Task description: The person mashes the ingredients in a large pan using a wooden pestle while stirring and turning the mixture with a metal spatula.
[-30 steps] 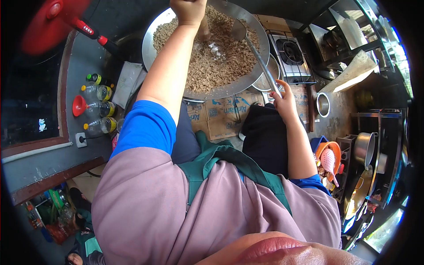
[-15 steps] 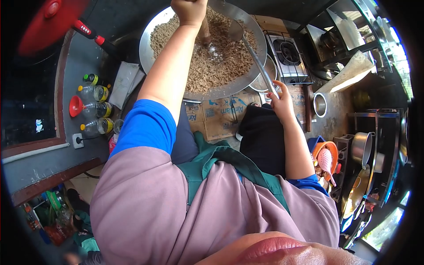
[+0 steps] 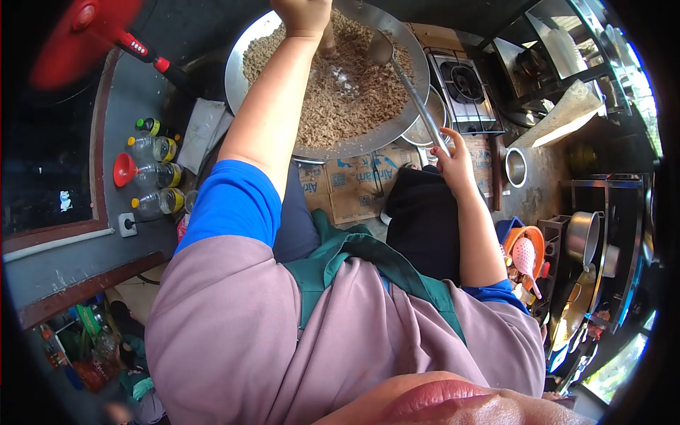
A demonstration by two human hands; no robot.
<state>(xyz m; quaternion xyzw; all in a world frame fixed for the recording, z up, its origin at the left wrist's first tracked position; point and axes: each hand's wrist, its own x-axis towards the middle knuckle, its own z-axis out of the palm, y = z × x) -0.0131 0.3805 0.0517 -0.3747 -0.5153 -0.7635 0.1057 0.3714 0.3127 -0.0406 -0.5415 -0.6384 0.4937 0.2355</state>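
A wide metal wok holds a brown, crumbly mixture with a small white patch near its middle. My left hand, partly cut off by the top edge, is closed around a thick wooden rod whose lower end is in the mixture. Below the wok's right rim, my right hand grips the end of a long metal ladle. The ladle slants up over the rim, and its round bowl lies over the right part of the mixture.
A gas stove stands right of the wok, with a metal pot below it. Flattened cardboard covers the floor. Plastic bottles and a red funnel line the left. A red fan is upper left.
My left hand and the wooden rod have moved slightly up toward the top edge. My right hand stays on the ladle, which has barely moved. The view has shifted a little.
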